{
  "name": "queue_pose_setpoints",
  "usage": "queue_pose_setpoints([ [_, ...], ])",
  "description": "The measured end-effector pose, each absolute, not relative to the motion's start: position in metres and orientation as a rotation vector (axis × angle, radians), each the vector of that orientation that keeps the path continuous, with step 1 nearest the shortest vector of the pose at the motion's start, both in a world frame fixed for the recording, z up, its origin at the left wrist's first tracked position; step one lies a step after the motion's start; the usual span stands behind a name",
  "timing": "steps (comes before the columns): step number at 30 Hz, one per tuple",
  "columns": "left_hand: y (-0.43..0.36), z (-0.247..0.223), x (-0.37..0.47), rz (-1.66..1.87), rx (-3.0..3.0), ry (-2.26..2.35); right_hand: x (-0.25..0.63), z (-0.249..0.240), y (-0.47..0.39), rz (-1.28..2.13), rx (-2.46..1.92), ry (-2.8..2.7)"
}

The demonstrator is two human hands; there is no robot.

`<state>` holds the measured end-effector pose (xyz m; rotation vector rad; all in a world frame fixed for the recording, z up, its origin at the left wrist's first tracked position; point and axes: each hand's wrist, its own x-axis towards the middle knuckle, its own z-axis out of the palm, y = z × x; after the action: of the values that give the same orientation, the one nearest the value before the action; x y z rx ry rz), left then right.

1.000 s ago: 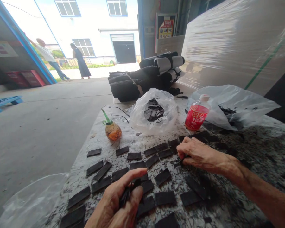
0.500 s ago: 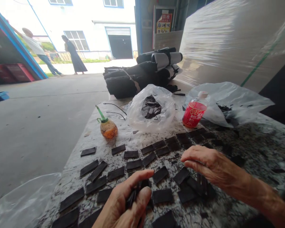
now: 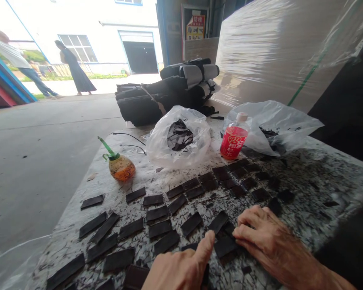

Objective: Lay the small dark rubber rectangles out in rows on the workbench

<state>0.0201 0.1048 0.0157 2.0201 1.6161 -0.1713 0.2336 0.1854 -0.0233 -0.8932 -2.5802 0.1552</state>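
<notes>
Small black rectangular pieces (image 3: 191, 224) lie in loose rows over the table, some overlapping. My left hand (image 3: 181, 264) is low in the middle, fingers curled, its thumb pointing forward. A dark edge shows under it, seemingly the black pieces held in that hand; most of them are hidden. To the right, my right hand (image 3: 261, 237) is bent down with fingers pressed together at the edge of a black rectangular piece (image 3: 226, 246) lying on the table. Its fingertips are partly hidden.
Beyond the rows stand an oil can (image 3: 122, 167) with a green spout, a plastic bag (image 3: 157, 141) of black scraps, a red-labelled bottle (image 3: 234, 139) and another clear bag (image 3: 290, 117). Black rolls (image 3: 145, 104) are stacked behind. Two people (image 3: 75, 68) stand outside the doorway.
My right hand has come down and nearer, onto a black piece. My left hand has lowered and turned, its held pieces now mostly hidden. The view has swung right.
</notes>
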Motion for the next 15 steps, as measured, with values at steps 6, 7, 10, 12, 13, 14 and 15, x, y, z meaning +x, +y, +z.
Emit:
queue_pose_setpoints([
  [6,0.119,0.01,0.037,-0.263,2.17,1.679,0.232,-0.028,0.181,0.057,-0.841,-2.456],
  [7,0.119,0.008,0.037,-0.242,2.173,1.697,0.232,-0.03,0.181,0.045,-0.836,-2.437],
  [10,0.116,0.005,0.036,-0.196,2.181,1.701,0.23,-0.038,0.183,0.049,-0.827,-2.433],
  [12,0.115,0.003,0.035,-0.19,2.184,1.71,0.228,-0.041,0.184,0.052,-0.828,-2.446],
  [13,0.115,0.002,0.035,-0.196,2.187,1.707,0.228,-0.041,0.184,0.047,-0.827,-2.452],
  [14,0.115,0.0,0.035,-0.204,2.19,1.715,0.227,-0.041,0.185,0.045,-0.824,-2.456],
  [15,0.115,-0.001,0.035,-0.215,2.193,1.719,0.226,-0.04,0.185,0.05,-0.824,-2.459],
])
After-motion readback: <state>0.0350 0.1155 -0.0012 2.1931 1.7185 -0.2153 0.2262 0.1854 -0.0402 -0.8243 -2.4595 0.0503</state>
